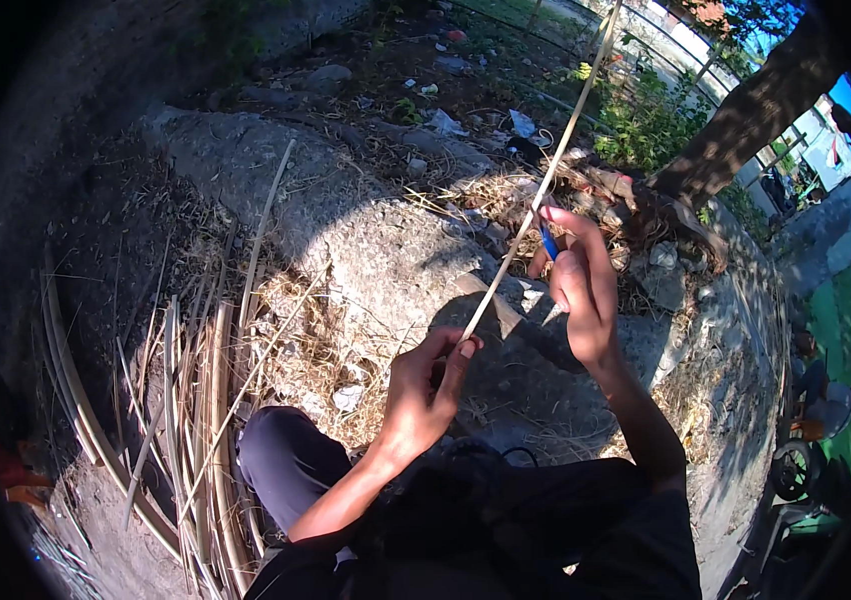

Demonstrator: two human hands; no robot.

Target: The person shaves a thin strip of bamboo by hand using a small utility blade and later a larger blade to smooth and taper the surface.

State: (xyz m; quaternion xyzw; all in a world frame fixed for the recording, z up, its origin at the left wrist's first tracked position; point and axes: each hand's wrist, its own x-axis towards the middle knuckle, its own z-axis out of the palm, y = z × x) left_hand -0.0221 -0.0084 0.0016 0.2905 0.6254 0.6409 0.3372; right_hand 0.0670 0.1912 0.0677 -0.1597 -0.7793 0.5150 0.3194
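A long, thin pale stick, like bamboo or rattan, slants from the centre up to the upper right. My left hand is closed around its lower end, with thumb and fingers pinching it. Farther up, my right hand is beside the stick, fingers bent around a small blue tool. The tool's tip is close to the stick; whether they touch I cannot tell, and its exact kind does not show. Below my hands, my knee is in dark trousers.
Many long strips and canes lie in a pile at the left. A rough concrete ledge with dry straw runs ahead of me. A tree trunk leans at the upper right. People and a wheel are at the far right.
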